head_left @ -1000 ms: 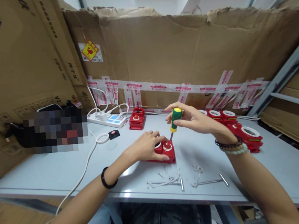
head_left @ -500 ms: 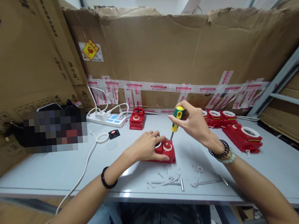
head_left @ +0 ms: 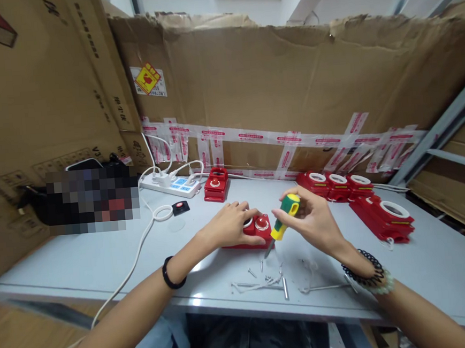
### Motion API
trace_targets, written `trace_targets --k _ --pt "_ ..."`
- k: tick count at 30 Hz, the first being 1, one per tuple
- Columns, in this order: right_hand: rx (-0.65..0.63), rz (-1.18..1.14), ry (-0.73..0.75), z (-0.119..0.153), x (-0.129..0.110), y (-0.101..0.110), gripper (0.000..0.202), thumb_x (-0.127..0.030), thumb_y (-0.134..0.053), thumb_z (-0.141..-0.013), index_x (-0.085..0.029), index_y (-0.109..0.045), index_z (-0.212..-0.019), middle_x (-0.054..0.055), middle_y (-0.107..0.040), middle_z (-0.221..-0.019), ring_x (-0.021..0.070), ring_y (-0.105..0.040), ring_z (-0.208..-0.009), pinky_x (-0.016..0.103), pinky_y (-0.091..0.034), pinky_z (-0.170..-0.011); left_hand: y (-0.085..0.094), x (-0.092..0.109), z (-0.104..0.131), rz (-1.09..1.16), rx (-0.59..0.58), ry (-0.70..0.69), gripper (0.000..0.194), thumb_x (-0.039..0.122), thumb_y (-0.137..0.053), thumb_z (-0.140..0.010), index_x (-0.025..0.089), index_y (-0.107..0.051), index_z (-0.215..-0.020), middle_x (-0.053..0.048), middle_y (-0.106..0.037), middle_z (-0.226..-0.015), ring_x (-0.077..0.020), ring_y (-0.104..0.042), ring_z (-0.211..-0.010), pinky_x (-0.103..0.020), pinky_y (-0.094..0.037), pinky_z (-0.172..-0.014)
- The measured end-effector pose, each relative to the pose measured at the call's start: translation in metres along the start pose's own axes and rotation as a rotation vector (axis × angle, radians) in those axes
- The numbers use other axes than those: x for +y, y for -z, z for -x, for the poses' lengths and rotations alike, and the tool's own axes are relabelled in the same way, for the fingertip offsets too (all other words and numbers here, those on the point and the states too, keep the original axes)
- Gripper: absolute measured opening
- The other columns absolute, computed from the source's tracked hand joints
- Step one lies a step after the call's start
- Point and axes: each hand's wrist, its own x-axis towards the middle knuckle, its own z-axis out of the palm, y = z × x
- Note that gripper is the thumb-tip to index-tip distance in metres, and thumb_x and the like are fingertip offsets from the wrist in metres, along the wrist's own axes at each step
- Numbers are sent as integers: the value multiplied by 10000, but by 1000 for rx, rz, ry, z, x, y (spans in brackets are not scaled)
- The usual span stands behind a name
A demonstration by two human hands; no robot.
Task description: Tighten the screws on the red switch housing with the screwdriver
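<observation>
My left hand point(head_left: 229, 227) is closed around a red housing point(head_left: 268, 234) lying on the table, thumb along its near side. The housing has a red knob inside a white ring, and its left part is hidden under my fingers. In my right hand point(head_left: 320, 222) is a screwdriver point(head_left: 290, 206) with a green and yellow handle. Its shaft points down to the left, past the housing's near right corner, with the tip just above a loose screw point(head_left: 261, 266). I cannot tell whether the tip touches anything. Several small screws point(head_left: 270, 279) lie nearer the table edge.
T-shaped metal rods point(head_left: 285, 288) with white string lie at the front. Another red housing point(head_left: 216, 188) stands behind, beside a power strip point(head_left: 171, 185) with white cables. More red housings point(head_left: 387, 221) sit at the right. A cardboard wall point(head_left: 249, 81) closes off the back.
My right hand has moved right and toward me. The screwdriver tip has left the housing's far right corner and is now near the loose screws. My left hand stays on the housing.
</observation>
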Motion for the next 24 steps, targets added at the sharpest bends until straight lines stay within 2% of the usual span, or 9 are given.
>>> trace_targets --k 5,11,14,18,21,24 --pt "-14 -48 -41 2 16 -7 261 -333 -699 -687 -210 -520 -832 -37 -510 -646 115 -507 -556 231 -431 -484 1 0 0 0 5 -2 629 712 -475 -734 237 -532 -1142 -64 -542 -951 -234 -530 -812 -342 -402 -738" --pt "-22 -58 -40 4 11 -7 253 -284 -712 -682 -204 -531 -841 -39 -522 -656 109 -515 -563 219 -443 -490 0 0 0 8 0 -2 610 705 -481 -735 224 -541 -1105 -63 -545 -945 -232 -530 -813 -340 -405 -743" --pt "49 -59 -19 2 3 1 259 -281 -721 -675 -204 -535 -837 -35 -539 -660 121 -560 -573 224 -467 -492 2 0 1 25 0 2 613 700 -484 -737 235 -539 -1132 -62 -543 -944 -225 -532 -810 -334 -405 -748" --pt "212 -37 30 -4 -5 14 270 -296 -731 -666 -198 -555 -845 -14 -561 -723 140 -605 -613 243 -502 -519 3 1 1 47 -4 3 630 701 -479 -740 232 -537 -1157 -64 -544 -936 -225 -536 -818 -338 -405 -769" --pt "322 -14 52 -8 -3 19 257 -310 -721 -679 -193 -563 -844 -5 -567 -735 148 -620 -616 256 -514 -523 3 1 1 52 -5 6 619 695 -467 -751 242 -533 -1169 -62 -545 -937 -227 -536 -818 -344 -404 -772" --pt "354 -23 46 -11 4 21 260 -314 -721 -680 -189 -564 -845 -4 -575 -720 155 -626 -608 267 -523 -519 3 1 1 48 -5 5 619 688 -467 -754 238 -529 -1174 -69 -546 -950 -231 -534 -828 -351 -401 -782"
